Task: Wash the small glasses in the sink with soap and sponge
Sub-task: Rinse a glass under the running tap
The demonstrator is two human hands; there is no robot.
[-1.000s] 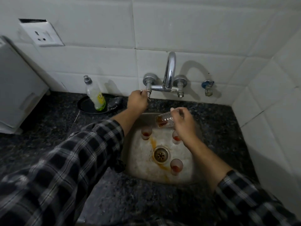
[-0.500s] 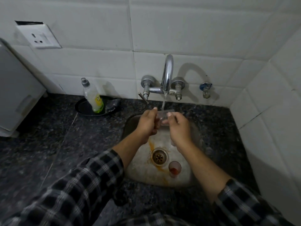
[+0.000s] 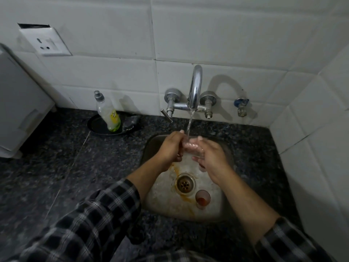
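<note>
Both hands are closed around one small glass, the left hand on one side and the right hand on the other, and they hold it right under the stream from the tap, above the back of the sink. To rinse well, I judge the mouth should tilt up into the water while the fingers turn the slippery wall slowly, with a firm grip. One more glass with red dregs stands below the right wrist beside the drain, and the soap bottle waits on the surface well beyond the left hand; no sponge is clearly visible.
</note>
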